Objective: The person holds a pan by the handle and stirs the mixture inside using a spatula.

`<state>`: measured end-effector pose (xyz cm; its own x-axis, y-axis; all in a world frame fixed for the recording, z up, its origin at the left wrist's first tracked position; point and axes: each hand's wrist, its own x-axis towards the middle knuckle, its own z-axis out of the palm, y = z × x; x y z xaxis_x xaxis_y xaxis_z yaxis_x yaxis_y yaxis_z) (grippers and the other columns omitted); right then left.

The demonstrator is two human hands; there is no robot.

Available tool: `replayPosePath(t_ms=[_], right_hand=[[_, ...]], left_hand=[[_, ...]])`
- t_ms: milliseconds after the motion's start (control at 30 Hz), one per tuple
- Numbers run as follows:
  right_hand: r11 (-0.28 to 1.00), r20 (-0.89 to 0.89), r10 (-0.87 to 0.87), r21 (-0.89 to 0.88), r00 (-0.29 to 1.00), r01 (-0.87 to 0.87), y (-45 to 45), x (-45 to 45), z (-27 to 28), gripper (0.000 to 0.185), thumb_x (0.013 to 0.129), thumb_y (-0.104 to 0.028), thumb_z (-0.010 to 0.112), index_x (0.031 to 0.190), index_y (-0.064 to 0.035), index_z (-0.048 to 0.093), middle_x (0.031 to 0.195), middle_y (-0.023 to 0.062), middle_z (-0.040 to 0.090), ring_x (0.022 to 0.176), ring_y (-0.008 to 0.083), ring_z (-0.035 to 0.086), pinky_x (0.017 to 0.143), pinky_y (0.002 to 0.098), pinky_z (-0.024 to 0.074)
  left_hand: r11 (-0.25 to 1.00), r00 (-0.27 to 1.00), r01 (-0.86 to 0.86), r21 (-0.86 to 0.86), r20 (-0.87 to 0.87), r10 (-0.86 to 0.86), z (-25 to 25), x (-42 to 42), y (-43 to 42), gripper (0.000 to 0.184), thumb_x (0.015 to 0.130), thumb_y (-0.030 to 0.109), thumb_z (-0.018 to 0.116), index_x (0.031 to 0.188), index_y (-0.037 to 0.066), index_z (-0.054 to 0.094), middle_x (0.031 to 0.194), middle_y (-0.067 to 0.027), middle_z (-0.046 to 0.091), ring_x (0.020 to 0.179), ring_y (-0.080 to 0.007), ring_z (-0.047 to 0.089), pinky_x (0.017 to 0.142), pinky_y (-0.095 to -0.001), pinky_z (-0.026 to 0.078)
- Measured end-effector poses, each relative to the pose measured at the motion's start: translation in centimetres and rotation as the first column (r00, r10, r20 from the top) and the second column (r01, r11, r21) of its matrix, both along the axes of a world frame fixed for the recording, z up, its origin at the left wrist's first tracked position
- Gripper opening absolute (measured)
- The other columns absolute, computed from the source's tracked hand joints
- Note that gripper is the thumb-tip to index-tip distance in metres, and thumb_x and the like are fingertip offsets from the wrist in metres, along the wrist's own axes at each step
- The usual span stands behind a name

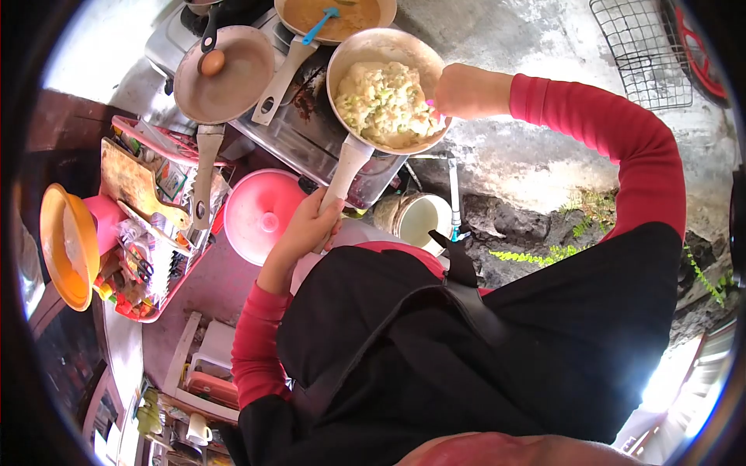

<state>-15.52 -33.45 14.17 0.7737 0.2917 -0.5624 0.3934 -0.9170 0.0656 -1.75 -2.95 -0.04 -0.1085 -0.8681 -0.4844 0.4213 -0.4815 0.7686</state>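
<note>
My left hand (pixel 305 229) is wrapped around the light handle (pixel 347 167) of a frying pan (pixel 339 58). A lumpy pale mixture with green bits (pixel 385 101) fills much of that pan. At the pan's right rim is my right hand (pixel 470 92), its fingers closed. Small bright pink spots show by its fingertips over the mixture; what it grips, if anything, is mostly hidden. To the left, a second pan (pixel 245 70) contains a brown egg (pixel 212 63) beside a black-handled utensil (pixel 210 35). A third pan (pixel 299 56) holds brownish liquid and a blue utensil (pixel 320 25).
Beneath the pans is a metal stove (pixel 268 136). A pink lidded container (pixel 264 217) and a white bucket (pixel 426 217) stand nearer me. At left are a dish rack (pixel 167 291), a wooden cutting board (pixel 128 175) and an orange basin (pixel 70 247). A wire grate (pixel 641 54) leans at upper right.
</note>
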Motion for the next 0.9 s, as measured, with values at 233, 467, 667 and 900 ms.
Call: replayPosePath(t_ms=[233, 467, 667, 900], right_hand=[[0.991, 0.003, -0.081, 0.106, 0.997, 0.080, 1.0, 1.6, -0.6, 0.019, 0.074, -0.024, 0.066, 0.063, -0.0077, 0.065, 0.060, 0.0096, 0.060, 0.060, 0.0290, 0.060, 0.057, 0.0383, 0.0478], [0.827, -0.064, -0.512, 0.233, 0.856, 0.512, 0.1, 2.2, -1.5, 0.033, 0.072, -0.036, 0.069, 0.063, -0.0051, 0.063, 0.055, 0.0117, 0.054, 0.052, 0.0285, 0.053, 0.052, 0.0394, 0.0415], [0.321, -0.265, -0.865, 0.361, 0.426, 0.876, -2.9, -1.3, -1.5, 0.042, 0.080, -0.041, 0.069, 0.065, -0.0018, 0.065, 0.051, 0.0031, 0.052, 0.046, 0.0104, 0.043, 0.045, 0.0298, 0.0323], [0.547, -0.090, -0.803, 0.278, 0.589, 0.789, -0.6, -1.4, -1.8, 0.042, 0.079, -0.046, 0.068, 0.069, -0.0059, 0.069, 0.056, 0.0048, 0.057, 0.048, 0.0142, 0.050, 0.048, 0.0291, 0.0378]], left_hand=[[1.000, 1.000, 0.000, -0.024, 0.010, 0.000, -0.7, -0.2, 0.0, 0.026, 0.096, 0.025, 0.047, 0.103, 0.000, 0.047, 0.060, -0.0019, 0.048, 0.040, -0.0092, 0.045, 0.037, -0.0236, 0.039], [1.000, 1.000, 0.001, -0.015, 0.016, -0.001, -0.8, -0.2, 0.1, 0.026, 0.096, 0.026, 0.048, 0.104, 0.002, 0.048, 0.060, -0.0015, 0.048, 0.040, -0.0094, 0.047, 0.037, -0.0231, 0.039], [1.000, 1.000, -0.009, -0.014, 0.008, 0.009, -0.9, -0.4, 0.0, 0.025, 0.096, 0.026, 0.047, 0.104, 0.002, 0.047, 0.060, -0.0009, 0.048, 0.040, -0.0092, 0.046, 0.037, -0.0234, 0.038], [1.000, 1.000, 0.004, -0.003, 0.001, -0.004, -0.4, -0.6, 0.1, 0.025, 0.096, 0.027, 0.046, 0.104, 0.003, 0.047, 0.061, -0.0003, 0.047, 0.041, -0.0082, 0.044, 0.037, -0.0232, 0.037]])
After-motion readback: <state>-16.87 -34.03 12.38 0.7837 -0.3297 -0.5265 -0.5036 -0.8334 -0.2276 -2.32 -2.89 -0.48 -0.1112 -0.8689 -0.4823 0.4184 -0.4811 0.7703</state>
